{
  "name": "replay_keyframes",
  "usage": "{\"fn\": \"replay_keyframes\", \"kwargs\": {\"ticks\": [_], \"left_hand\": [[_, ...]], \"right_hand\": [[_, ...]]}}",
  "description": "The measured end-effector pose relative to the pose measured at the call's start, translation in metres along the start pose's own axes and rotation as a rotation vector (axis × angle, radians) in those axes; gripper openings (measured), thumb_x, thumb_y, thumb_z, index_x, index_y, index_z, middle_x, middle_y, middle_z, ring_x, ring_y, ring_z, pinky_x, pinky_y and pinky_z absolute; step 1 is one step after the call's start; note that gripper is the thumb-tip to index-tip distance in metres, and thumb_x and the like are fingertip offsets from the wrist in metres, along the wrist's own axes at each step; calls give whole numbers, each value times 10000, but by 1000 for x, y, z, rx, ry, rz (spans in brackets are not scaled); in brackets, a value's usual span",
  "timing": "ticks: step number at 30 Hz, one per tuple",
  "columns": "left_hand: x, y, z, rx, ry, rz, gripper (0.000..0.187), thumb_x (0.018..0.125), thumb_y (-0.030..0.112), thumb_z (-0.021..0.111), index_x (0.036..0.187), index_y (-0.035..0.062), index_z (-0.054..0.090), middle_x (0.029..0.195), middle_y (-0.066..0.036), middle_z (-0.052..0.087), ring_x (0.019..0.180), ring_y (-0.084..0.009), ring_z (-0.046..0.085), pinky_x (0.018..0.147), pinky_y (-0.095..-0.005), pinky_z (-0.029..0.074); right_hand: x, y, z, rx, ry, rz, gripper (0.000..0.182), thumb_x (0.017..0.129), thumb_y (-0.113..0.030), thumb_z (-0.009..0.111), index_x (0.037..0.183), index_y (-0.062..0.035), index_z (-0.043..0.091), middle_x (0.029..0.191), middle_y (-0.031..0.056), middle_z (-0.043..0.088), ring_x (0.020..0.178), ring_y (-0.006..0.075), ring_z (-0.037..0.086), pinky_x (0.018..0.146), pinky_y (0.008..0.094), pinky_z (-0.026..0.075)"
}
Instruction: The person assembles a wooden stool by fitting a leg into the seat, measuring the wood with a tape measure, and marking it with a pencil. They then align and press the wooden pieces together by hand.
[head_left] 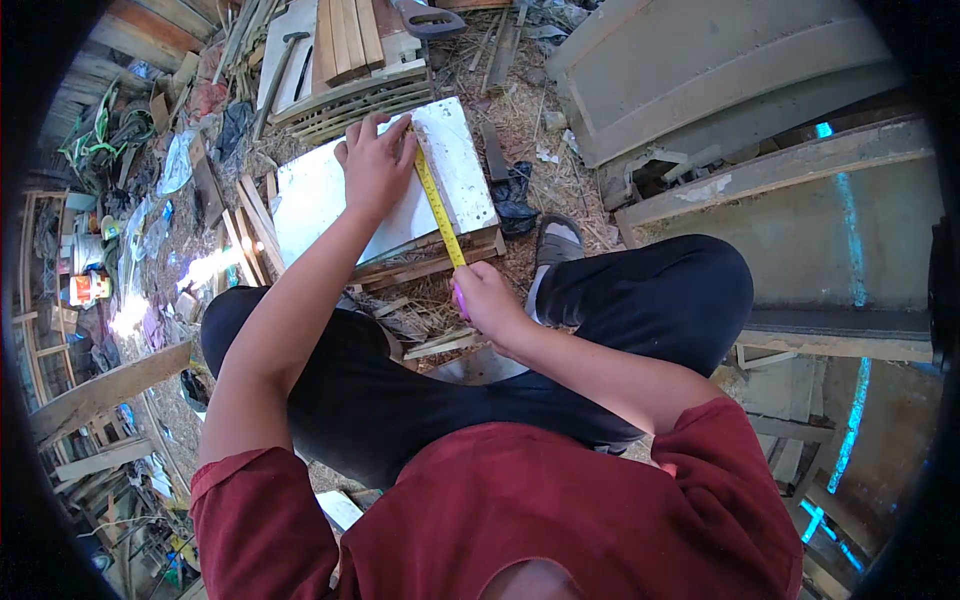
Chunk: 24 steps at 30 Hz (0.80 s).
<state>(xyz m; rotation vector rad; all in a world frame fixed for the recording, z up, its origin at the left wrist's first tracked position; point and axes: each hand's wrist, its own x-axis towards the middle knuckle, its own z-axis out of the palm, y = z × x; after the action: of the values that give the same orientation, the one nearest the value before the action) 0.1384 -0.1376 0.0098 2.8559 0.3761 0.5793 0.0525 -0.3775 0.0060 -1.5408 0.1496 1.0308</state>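
A white, speckled board lies in front of me on a low wooden support. Across its right part runs a yellow tape measure, stretched from the far edge toward me. My left hand rests on the board near the tape's far end, its fingers spread, with a fingertip beside the tape. Closed around the near end of the tape is my right hand, just off the board's near edge; a bit of pink case shows under its fingers.
Beyond the board are a hammer, stacked wooden strips and a handsaw. A dark plastic bag lies right of the board. Large panels stand at the right. Wood scraps and straw cover the floor.
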Motion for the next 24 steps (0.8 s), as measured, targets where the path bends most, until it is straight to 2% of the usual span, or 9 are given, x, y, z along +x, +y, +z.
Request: {"fn": "replay_keyframes", "kwargs": {"ticks": [24], "left_hand": [[0,0,1,14,6,4,359,985,384,667,1293,220,750,1337,-68,623,1299,-285,518,1054,-511,353]], "right_hand": [[1,1,-2,21,13,-27,251,1002,-263,536,891,-41,568,718,20,556,614,122,519,584,303,442]]}}
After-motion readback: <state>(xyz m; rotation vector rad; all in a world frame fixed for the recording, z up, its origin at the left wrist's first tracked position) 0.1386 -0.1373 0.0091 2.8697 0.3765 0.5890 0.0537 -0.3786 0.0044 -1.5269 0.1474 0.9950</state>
